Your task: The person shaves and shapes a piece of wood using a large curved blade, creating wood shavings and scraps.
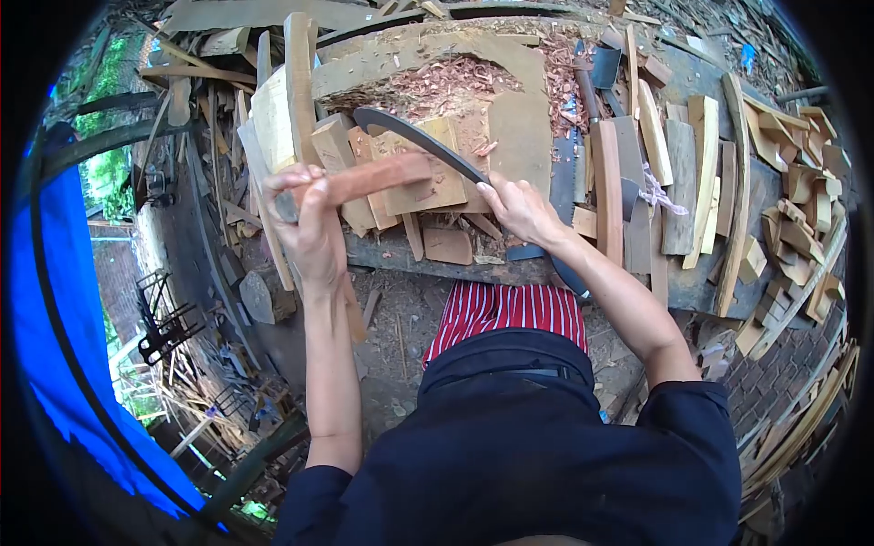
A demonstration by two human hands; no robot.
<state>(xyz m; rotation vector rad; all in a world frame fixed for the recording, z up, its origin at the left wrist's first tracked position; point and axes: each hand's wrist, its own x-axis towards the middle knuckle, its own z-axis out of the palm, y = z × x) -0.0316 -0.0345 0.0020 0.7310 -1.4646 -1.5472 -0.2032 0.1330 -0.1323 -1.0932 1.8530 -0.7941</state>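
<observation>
From my head, my left hand point(308, 209) wraps its fingers around one end of a reddish-brown, squared wooden billet point(378, 179), whose other end reaches over a pale rectangular wooden block point(449, 188); my right hand point(523, 211) grips a long, dark, curved metal blade point(414, 135) near that far end, contact unclear

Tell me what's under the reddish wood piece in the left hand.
Pale wooden blocks show beneath the reddish wood piece in the left hand; the parts it covers are hidden, so contact there can't be judged.
</observation>
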